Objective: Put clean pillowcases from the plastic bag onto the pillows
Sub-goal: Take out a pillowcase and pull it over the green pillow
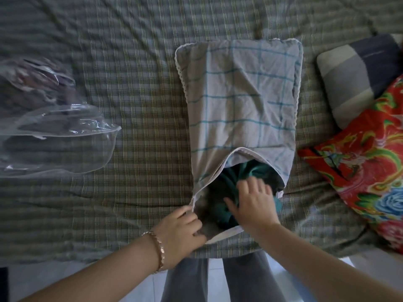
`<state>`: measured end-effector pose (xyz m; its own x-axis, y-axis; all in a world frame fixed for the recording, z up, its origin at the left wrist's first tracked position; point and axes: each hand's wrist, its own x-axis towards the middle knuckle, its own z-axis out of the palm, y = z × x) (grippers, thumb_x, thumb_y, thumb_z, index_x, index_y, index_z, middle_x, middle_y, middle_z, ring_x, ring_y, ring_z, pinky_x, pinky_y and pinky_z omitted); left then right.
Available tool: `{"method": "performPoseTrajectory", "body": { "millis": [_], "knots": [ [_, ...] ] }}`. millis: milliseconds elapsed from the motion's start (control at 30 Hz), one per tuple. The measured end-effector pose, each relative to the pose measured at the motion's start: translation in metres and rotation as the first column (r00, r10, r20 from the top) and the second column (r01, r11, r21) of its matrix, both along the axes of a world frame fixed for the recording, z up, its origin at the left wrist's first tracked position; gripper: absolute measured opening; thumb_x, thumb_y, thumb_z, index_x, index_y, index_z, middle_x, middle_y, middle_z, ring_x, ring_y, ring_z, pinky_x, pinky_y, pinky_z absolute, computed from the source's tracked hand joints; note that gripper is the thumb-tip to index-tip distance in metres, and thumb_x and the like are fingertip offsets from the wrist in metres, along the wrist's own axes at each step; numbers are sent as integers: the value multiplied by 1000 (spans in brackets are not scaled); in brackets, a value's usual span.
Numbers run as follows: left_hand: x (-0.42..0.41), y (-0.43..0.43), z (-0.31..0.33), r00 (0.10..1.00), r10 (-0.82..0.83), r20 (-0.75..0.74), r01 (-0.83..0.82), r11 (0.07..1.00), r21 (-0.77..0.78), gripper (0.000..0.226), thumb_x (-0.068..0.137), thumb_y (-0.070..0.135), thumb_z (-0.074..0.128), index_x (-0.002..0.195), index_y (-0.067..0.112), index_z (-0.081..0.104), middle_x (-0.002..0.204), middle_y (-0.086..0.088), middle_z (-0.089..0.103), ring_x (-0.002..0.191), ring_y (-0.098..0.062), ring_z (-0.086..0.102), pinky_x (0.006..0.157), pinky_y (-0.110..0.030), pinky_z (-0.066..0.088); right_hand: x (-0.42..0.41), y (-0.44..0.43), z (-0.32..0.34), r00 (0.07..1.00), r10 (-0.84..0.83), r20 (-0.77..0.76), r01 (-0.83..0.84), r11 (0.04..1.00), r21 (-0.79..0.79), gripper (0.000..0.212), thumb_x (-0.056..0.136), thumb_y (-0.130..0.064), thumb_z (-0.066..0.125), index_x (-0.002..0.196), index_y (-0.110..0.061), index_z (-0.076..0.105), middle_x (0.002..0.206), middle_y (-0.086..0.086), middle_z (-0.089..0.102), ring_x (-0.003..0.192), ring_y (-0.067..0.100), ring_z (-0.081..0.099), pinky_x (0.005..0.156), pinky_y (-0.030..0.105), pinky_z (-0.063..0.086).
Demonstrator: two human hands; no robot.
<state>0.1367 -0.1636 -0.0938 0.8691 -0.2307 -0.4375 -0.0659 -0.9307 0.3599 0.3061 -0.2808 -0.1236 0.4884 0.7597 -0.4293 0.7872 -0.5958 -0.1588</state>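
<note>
A pale blue checked pillowcase (239, 94) with a white lace edge lies lengthwise on the bed, mostly filled by a pillow. Its open end faces me, and the dark teal pillow (234, 175) shows inside the opening. My left hand (181, 225) grips the lower left edge of the opening, fingers curled into the cloth. My right hand (254, 201) lies on the teal pillow at the opening, fingers bent and pressing into it. A clear plastic bag (54, 131) with folded dark cloth inside sits at the left of the bed.
The bed is covered by a green-grey checked sheet (130, 105). A grey and navy block-patterned pillow (353, 77) and a red floral pillow (366, 171) lie at the right. The bed's near edge runs just in front of my legs, with pale floor below.
</note>
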Motion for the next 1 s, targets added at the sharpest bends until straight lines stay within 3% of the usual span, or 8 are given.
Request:
{"method": "performPoseTrajectory", "body": {
  "millis": [100, 167, 333, 500, 667, 800, 900, 1000],
  "knots": [
    [-13, 6, -8, 976, 75, 206, -62, 996, -65, 24, 70, 4, 47, 73, 22, 63, 68, 5, 55, 68, -16, 56, 82, -29, 38, -20, 5, 2, 958, 23, -287, -79, 980, -184, 73, 81, -60, 54, 133, -11, 37, 120, 6, 45, 116, 25, 46, 90, 35, 44],
    [-19, 9, -10, 950, 111, 291, -86, 992, -97, 27, 73, 3, 46, 79, 22, 64, 70, 5, 57, 72, -16, 57, 79, -28, 38, -24, 14, -2, 955, 43, -295, -129, 951, -280, 80, 83, -54, 57, 142, -11, 22, 130, 7, 38, 122, 25, 40, 93, 33, 42],
    [-24, 5, -19, 892, 162, 423, -94, 980, -177, 22, 78, 8, 50, 94, 22, 54, 75, 3, 61, 83, -16, 48, 79, -27, 38, -27, 40, -5, 931, 110, -347, -225, 923, -311, 26, 91, -15, 50, 116, -12, 56, 118, 10, 57, 108, 29, 57, 84, 35, 47],
    [-23, 11, -11, 836, 237, 494, -145, 965, -217, 13, 87, 9, 48, 93, 19, 51, 74, 2, 63, 78, -16, 47, 75, -29, 42, -31, 55, -5, 758, 217, -615, -375, 917, -138, 28, 85, -14, 55, 110, -20, 66, 108, 7, 66, 102, 27, 58, 82, 28, 42],
    [-27, 26, -15, 870, 157, 468, -100, 985, -143, 16, 88, 8, 43, 94, 21, 50, 77, 7, 65, 81, -11, 48, 75, -25, 39, -59, 59, -42, 673, 107, -732, -505, 790, -349, 47, 93, -42, 45, 138, -29, 41, 143, 7, 41, 129, 28, 36, 107, 35, 28],
    [-45, 34, -27, 894, 264, 363, -235, 964, -124, 24, 72, 8, 47, 91, 23, 50, 76, 7, 62, 81, -11, 46, 76, -24, 36, -55, 51, -16, 569, 76, -819, -270, 958, -99, 31, 98, -28, 43, 125, -17, 53, 120, 7, 59, 111, 23, 53, 96, 30, 37],
    [-44, 33, -27, 923, 280, 264, -260, 959, -109, 24, 69, 8, 44, 77, 21, 63, 67, 8, 58, 73, -11, 43, 76, -23, 33, -27, -5, 5, 717, 51, -695, -184, 976, -117, 31, 88, -49, 49, 91, -22, 63, 89, -3, 64, 86, 17, 58, 79, 32, 47],
    [-13, 22, -20, 958, 262, 114, -253, 964, -84, 22, 68, 16, 44, 58, 24, 62, 54, 11, 54, 56, -11, 48, 78, -23, 34, 10, -77, 0, 934, 129, -333, -181, 975, -132, 14, 68, -32, 57, 66, -19, 63, 68, -5, 63, 69, 17, 62, 73, 27, 45]
  ]
}}
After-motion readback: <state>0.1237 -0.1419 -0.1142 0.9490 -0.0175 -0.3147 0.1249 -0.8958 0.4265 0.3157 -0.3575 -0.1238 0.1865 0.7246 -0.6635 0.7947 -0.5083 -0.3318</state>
